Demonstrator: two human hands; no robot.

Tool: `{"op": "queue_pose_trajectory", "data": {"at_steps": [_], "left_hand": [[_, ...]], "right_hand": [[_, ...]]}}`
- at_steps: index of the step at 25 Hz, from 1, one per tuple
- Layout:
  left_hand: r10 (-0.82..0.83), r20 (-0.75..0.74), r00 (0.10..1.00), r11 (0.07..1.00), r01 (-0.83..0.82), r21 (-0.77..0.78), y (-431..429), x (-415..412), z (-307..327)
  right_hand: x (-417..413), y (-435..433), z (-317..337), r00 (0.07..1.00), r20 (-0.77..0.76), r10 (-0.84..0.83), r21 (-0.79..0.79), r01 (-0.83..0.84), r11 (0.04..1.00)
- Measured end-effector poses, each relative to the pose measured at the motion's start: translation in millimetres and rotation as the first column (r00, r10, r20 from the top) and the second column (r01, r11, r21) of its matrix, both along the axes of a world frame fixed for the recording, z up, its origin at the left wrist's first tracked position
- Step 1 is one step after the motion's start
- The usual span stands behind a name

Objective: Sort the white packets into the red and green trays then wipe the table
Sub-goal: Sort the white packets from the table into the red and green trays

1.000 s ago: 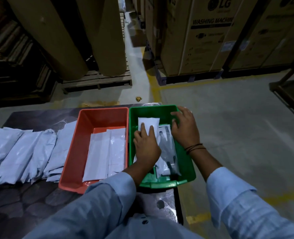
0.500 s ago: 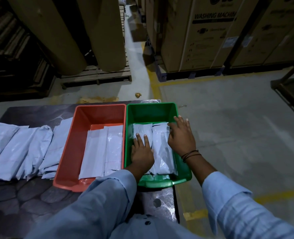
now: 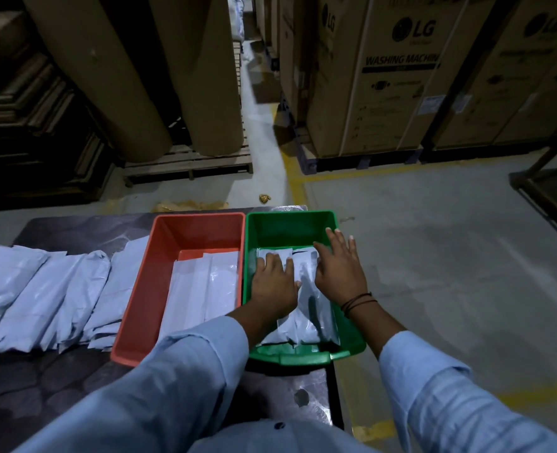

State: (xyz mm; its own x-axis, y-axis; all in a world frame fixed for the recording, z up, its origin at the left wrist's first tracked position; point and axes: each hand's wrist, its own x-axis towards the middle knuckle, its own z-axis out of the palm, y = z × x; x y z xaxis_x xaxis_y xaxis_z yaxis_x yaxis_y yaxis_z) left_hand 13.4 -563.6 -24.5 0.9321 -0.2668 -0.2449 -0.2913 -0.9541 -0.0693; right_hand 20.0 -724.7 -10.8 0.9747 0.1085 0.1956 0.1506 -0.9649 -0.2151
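Note:
A red tray (image 3: 139, 308) and a green tray (image 3: 290, 223) stand side by side on the dark table (image 3: 41, 387). White packets (image 3: 202, 289) lie flat in the red tray. More white packets (image 3: 313, 315) lie in the green tray. My left hand (image 3: 273, 279) rests palm down on the left packet there, fingers spread. Palm down as well, my right hand (image 3: 339, 269) presses the right packet with its fingers apart. Several loose white packets (image 3: 41, 289) overlap in a row on the table left of the red tray.
The green tray sits at the table's right edge, with concrete floor (image 3: 434, 256) beyond. Large brown paper rolls (image 3: 146, 76) stand on a pallet behind the table. Washing machine cartons (image 3: 385, 76) are stacked at the back right. A dark frame (image 3: 551, 191) is at the far right.
The packet that stood partly raised in the green tray now lies flat. Both hands have shifted onto the packets and press them down, the right hand coming off the tray's rim.

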Motion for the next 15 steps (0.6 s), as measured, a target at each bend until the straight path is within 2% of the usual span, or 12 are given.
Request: {"op": "queue_pose_trajectory", "data": {"at_steps": [2,4,7,11,15], "left_hand": [[-0.009,0.119,0.993,0.996,0.019,-0.086,7.3,-1.6,14.8],[0.067,0.177,0.982,0.986,-0.038,-0.164,20.1,-4.1,29.0],[0.166,0.278,0.946,0.975,-0.115,-0.191,51.8,-7.0,46.5],[0.317,0.348,0.882,0.939,-0.239,-0.248,111.4,-12.0,60.7],[0.414,0.344,0.843,0.898,-0.316,-0.308,181.1,-23.6,62.6]], "right_hand": [[2.6,6.5,5.2,1.000,0.015,0.012,0.023,-0.012,1.000],[3.9,17.5,11.1,0.999,0.023,0.030,0.051,-0.031,0.998],[6.5,44.7,20.9,0.995,0.040,0.093,0.069,-0.096,0.993],[11.1,102.2,28.7,0.982,0.065,0.175,0.100,-0.181,0.978],[6.6,176.0,29.8,0.966,0.074,0.248,0.130,-0.256,0.958]]}}
